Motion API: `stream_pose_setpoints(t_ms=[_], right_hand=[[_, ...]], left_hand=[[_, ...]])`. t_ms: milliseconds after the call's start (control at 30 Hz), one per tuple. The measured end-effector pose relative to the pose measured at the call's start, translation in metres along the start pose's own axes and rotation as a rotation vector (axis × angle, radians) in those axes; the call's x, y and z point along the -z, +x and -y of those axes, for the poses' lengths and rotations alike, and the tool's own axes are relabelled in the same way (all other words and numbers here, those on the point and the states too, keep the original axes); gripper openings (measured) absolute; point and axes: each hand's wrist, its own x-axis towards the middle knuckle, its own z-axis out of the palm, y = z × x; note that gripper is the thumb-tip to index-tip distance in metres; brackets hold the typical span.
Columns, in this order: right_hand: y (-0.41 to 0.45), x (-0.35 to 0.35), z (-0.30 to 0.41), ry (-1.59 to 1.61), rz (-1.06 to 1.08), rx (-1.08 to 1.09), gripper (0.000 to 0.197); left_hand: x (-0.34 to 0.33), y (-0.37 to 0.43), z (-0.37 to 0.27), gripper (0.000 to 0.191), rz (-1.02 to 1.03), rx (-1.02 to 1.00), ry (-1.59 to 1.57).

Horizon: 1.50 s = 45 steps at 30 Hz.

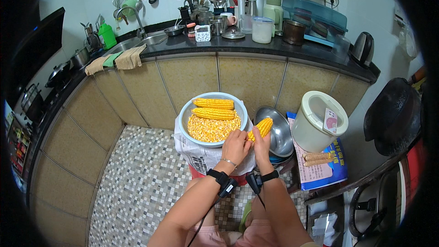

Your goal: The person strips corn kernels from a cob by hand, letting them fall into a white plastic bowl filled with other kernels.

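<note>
My right hand (262, 144) grips an ear of dried yellow corn (263, 127), which tilts up and to the right. At the lower end of that ear are the fingers of my left hand (236, 145); whether they pinch anything is hidden. To the left, a light blue basin (183, 131) holds loose corn kernels (209, 128) and two whole ears (213, 113) lying side by side on top. Newspaper (187, 154) lies under the basin. Bare corncobs (317, 159) rest on printed sheets at the right.
Right of my right hand stands a steel bowl (283, 127), beside a lidded cream bucket (298, 123). Beyond the basin are cabinet doors (252, 75) below a dark counter (205, 48) with kitchenware. A black wok (394, 109) hangs at the far right.
</note>
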Motion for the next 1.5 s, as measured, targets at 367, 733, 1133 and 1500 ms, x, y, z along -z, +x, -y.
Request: stream_pose_setpoints(t_ms=[367,733,1133,1500], right_hand=[[-0.004,-0.002,0.007,-0.093,-0.022,0.020,0.030],[0.002,0.003,0.010,0.152,0.011,-0.163,0.023],[-0.001,0.002,0.012,0.117,0.114,-0.119,0.028],[0.001,-0.001,0.009,0.152,0.132,-0.137,0.027]], left_hand=[[-0.001,0.000,0.004,0.011,0.001,-0.030,0.016],[0.015,0.010,0.042,0.031,-0.108,0.439,-0.162],[-0.038,-0.006,0.050,0.030,0.480,0.354,-0.712],[-0.025,-0.006,0.037,0.021,0.369,0.333,-0.673]])
